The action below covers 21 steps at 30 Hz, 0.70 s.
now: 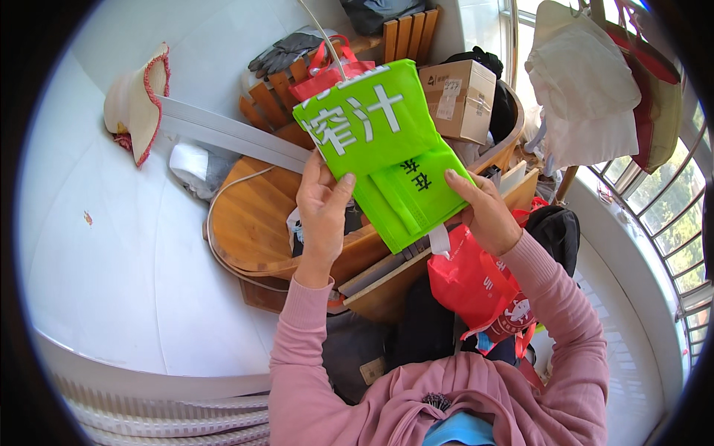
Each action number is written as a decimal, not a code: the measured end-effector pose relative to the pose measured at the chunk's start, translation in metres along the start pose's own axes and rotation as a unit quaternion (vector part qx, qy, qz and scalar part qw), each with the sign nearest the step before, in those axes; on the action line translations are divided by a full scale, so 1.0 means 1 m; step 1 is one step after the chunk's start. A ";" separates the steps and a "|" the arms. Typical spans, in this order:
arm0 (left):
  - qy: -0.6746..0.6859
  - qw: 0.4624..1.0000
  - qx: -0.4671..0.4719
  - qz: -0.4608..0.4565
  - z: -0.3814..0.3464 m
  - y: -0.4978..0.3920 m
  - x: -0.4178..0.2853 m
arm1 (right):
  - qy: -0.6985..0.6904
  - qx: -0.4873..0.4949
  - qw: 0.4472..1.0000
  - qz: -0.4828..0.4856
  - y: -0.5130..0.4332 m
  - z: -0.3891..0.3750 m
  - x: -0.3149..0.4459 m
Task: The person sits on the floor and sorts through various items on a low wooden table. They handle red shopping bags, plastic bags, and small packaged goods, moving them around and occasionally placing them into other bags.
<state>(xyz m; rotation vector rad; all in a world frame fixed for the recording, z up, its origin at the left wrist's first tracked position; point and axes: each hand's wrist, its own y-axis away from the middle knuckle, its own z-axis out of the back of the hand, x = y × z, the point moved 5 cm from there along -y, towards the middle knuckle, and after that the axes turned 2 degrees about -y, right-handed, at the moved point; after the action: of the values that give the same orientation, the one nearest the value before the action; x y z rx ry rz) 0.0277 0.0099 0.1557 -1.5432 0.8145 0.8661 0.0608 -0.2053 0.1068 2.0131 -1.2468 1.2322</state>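
Observation:
Both my hands hold a folded bright green non-woven bag (385, 150) with white and black writing. My left hand (323, 203) grips its left edge, thumb on top and fingers behind. At the lower right corner, my right hand (488, 212) pinches the bag with the thumb in front. A short white strap (439, 241) hangs below the bag near my right hand. Beneath the bag is a wooden tub (254, 214), partly hidden by it. Close under my right forearm lies a red bag (463, 279) with writing.
A cardboard box (457, 100) sits on the tub's far end. Wooden boards (385, 284) lean along its near side. A straw hat (136, 106) is at the left wall. Cloth bags (583, 83) hang by the barred window (669, 223). A black bag (554, 237) is at right.

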 end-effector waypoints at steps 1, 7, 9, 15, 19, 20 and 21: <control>0.003 1.000 0.005 -0.007 -0.002 0.003 0.002 | -0.005 -0.003 1.000 -0.002 0.003 0.002 -0.002; -0.051 0.997 0.019 -0.060 -0.011 0.010 0.013 | -0.059 -0.012 0.998 -0.023 0.016 0.011 -0.009; -0.064 0.995 0.012 -0.070 -0.013 0.015 0.017 | -0.050 -0.018 0.998 -0.031 0.018 0.015 -0.011; -0.276 0.941 0.016 -0.193 -0.021 0.044 0.023 | -0.148 -0.036 0.988 -0.010 0.031 0.019 -0.028; -0.431 0.810 0.083 -0.390 -0.043 0.063 0.029 | -0.305 0.015 0.952 -0.015 0.048 0.023 -0.037; -0.458 0.783 0.107 -0.407 -0.050 0.068 0.033 | -0.313 -0.024 0.949 -0.020 0.050 0.028 -0.041; -0.485 0.757 0.130 -0.417 -0.056 0.074 0.036 | -0.306 -0.030 0.952 -0.004 0.055 0.031 -0.041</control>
<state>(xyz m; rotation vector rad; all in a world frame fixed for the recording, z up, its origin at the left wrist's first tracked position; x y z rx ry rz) -0.0138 -0.0562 0.0942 -0.8244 -0.5005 0.6733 0.0190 -0.2367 0.0525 2.4424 -1.5131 0.5536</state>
